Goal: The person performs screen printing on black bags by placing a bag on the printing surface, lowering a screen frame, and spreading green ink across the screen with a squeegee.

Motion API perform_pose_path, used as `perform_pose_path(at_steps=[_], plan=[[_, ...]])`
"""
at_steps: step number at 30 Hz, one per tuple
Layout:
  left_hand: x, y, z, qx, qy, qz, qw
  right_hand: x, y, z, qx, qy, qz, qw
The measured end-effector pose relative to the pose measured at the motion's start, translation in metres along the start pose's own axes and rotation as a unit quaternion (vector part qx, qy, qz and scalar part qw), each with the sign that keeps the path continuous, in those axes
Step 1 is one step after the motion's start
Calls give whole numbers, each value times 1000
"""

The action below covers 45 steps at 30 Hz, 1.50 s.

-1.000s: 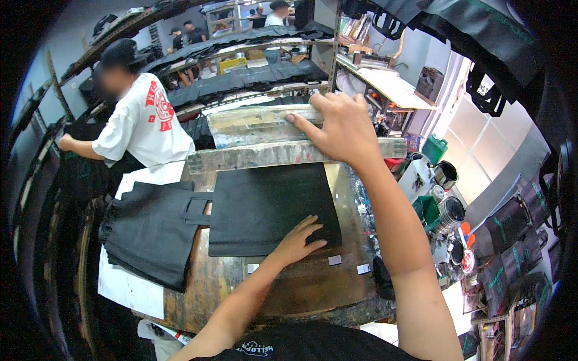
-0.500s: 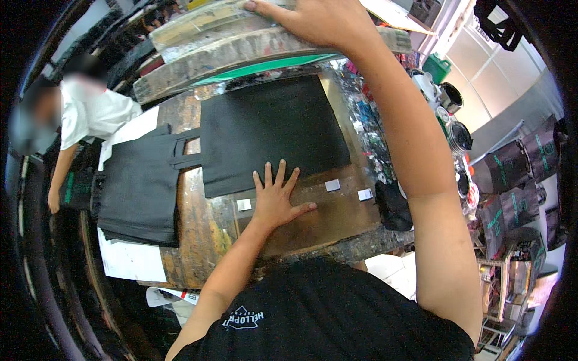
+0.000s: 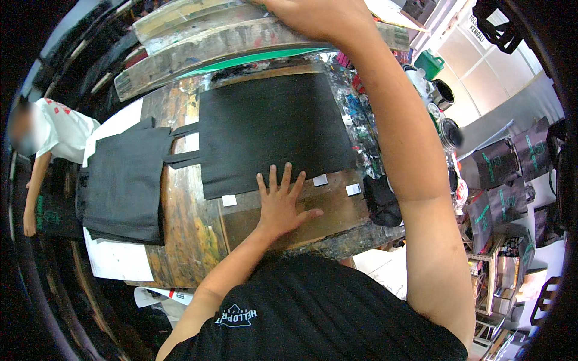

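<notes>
A black fabric bag (image 3: pixel 274 129) lies flat on a brown board (image 3: pixel 265 219), its two handles (image 3: pixel 183 159) pointing left. My left hand (image 3: pixel 282 201) is open, palm down, with spread fingertips on the bag's near edge. Small white tabs (image 3: pixel 229 200) sit along that edge, and the bag partly meets the middle one (image 3: pixel 320 180). At the top, my right hand (image 3: pixel 322 21) grips a raised wooden screen frame (image 3: pixel 217 60) with paint stains; its fingertips run out of view. Green (image 3: pixel 259 60) shows under the frame.
Left of the bag, a stack of black bags (image 3: pixel 123 186) rests on white sheets (image 3: pixel 120 259). Paint cans (image 3: pixel 448 132) and a green jug (image 3: pixel 428 63) stand at the right, near hanging printed bags (image 3: pixel 490 162). Another person (image 3: pixel 63 132) stands at the far left.
The bag has slid right and slightly nearer across the board with my left hand on it, widening its gap from the stack. My right hand stays at the raised frame. The view has shifted.
</notes>
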State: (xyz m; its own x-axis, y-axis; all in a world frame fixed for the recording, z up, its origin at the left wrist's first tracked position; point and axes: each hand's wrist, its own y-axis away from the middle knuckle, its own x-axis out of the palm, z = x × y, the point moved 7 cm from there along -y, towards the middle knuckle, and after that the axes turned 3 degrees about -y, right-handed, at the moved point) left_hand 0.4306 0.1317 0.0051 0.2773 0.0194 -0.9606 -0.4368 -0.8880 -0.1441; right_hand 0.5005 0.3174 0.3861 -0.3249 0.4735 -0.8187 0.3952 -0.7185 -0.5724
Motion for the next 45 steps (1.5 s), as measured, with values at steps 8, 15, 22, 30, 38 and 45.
perform_pose_path(at_steps=[8, 15, 22, 30, 38, 45], plan=[[-82, -2, 60, -113, 153, -148, 971, 3, 23, 2, -40, 37, -85, 995], [-231, 30, 139, -147, 610, -310, 715, 18, 129, 38, -58, 30, -135, 989], [-91, 107, 153, -278, 359, -213, 865, 118, 223, 34, -14, -15, 162, 987], [-63, 124, 147, -245, 105, -262, 928, 131, 224, 11, 9, -56, 214, 975], [-58, 125, 150, -248, 125, -248, 928, 144, 258, 33, 0, -43, 211, 977], [-55, 127, 153, -212, 85, -257, 939, 196, 209, 5, -10, -21, 174, 985]])
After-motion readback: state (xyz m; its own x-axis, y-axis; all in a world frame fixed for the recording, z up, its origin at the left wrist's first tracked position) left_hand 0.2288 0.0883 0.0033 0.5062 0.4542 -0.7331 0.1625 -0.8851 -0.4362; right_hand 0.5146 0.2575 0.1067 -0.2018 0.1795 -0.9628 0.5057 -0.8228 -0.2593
